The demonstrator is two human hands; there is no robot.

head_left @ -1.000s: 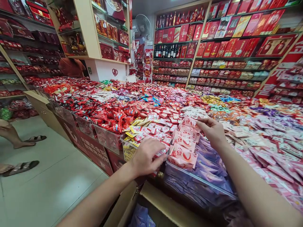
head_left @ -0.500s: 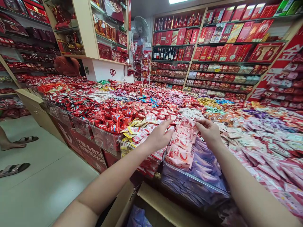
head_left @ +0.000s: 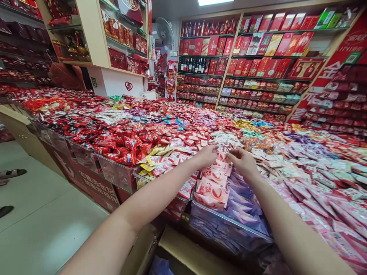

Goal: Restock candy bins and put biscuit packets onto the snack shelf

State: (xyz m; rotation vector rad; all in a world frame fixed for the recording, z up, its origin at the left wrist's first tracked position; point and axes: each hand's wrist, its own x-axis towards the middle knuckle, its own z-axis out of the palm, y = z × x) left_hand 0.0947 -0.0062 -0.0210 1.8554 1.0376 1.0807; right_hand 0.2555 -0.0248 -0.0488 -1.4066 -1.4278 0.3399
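Observation:
Both of my hands are over the far end of a clear bin (head_left: 229, 219). In it, pink packets (head_left: 213, 189) with a red fruit picture lie in an overlapping row on the left, beside purple packets (head_left: 243, 202). My left hand (head_left: 208, 156) is at the left of the row's far end, fingers bent together; what is between them is hidden. My right hand (head_left: 242, 162) pinches at the right edge of the farthest pink packet, thumb and forefinger close together.
Mixed candy packets (head_left: 114, 145) spread across the wide display, left and right. An open cardboard box (head_left: 183, 248) stands below the bin's front. Shelves (head_left: 223, 55) line the back. A person's foot shows at the left.
The view has shifted to the right, so the display sits further left. My left hand has moved to the far end of the pink row, nearer my right hand.

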